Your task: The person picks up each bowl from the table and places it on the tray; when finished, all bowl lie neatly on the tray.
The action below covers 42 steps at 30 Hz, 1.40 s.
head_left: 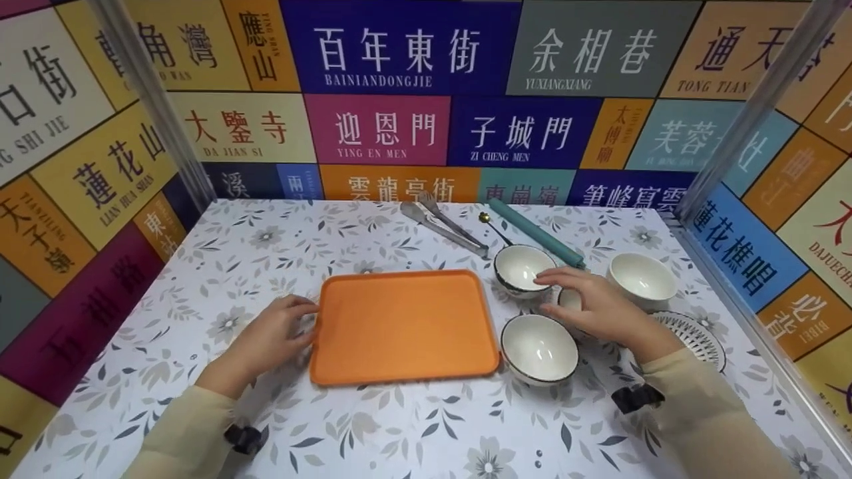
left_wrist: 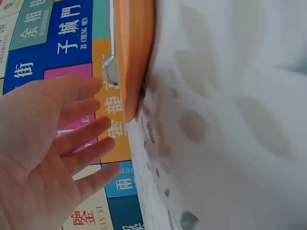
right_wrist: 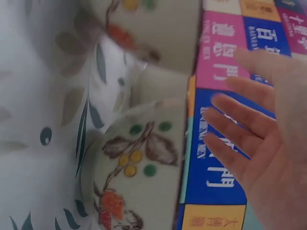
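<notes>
Beige sleeves, orange tray beside left fingers

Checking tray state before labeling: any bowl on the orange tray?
No, all the visible bowls stand off the orange tray, to its right in the head view.

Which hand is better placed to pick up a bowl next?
Probably the right hand: it hovers empty close to the white bowls, while the left hand is across the orange tray from them.
</notes>
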{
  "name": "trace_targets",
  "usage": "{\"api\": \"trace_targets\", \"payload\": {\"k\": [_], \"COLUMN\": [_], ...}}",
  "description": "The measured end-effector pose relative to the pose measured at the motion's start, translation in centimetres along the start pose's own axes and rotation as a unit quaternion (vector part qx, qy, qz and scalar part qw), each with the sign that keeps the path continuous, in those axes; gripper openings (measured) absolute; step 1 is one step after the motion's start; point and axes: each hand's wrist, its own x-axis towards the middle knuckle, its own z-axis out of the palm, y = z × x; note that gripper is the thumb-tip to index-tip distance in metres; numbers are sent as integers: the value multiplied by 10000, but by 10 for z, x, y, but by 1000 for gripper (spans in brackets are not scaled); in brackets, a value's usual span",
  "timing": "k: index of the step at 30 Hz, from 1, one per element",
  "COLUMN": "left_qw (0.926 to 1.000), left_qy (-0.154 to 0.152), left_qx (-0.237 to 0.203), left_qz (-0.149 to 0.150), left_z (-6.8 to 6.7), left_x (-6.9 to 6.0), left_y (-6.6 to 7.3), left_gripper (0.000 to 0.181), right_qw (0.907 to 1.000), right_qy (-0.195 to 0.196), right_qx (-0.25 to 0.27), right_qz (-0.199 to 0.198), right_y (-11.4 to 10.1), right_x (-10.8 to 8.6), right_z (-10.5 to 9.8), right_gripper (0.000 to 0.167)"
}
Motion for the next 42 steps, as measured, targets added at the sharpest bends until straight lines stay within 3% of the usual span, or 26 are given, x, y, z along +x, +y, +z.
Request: {"api": "trace_targets", "payload": {"k": [5, 8, 14, 19, 25, 31, 36, 42], "left_qw": [9990, 9983, 9978, 9972, 9952, 9950, 9962, 9965], "left_qy": [-277, -399, -600, -745, -942, -931, -797, -797], "left_qx": [-172, -154, -34, -54, -263, -339, -129, -64], "left_qz": [309, 393, 290, 67, -51, 97, 314, 252], "left_z": [-1, 0, -1, -3, -7, -9, -9, -9], "left_x": [-12, -19, -28, -26, -20, -17, -14, -11], "left_y": [0, 0, 2, 1, -6, -12, -14, -15], "left_gripper": [45, 45, 47, 47, 52, 52, 52, 53], "right_qw": [9978, 9960, 9918, 9903, 9899, 9896, 9912, 9935], "right_qy": [-389, -641, -1064, -1204, -1225, -1118, -1055, -888], "right_qx": [-55, 50, 265, 80, -95, -243, -19, 305], "right_qz": [-526, -624, -652, -686, -707, -874, -800, -648], "right_y": [-10, -14, -17, -16, -17, -16, -13, -14], "right_x": [-9, -13, -18, -20, -23, -23, -24, -23], "right_z": [-1, 0, 4, 4, 5, 6, 10, 14], "right_gripper": [61, 74, 95, 107, 115, 113, 112, 111]}}
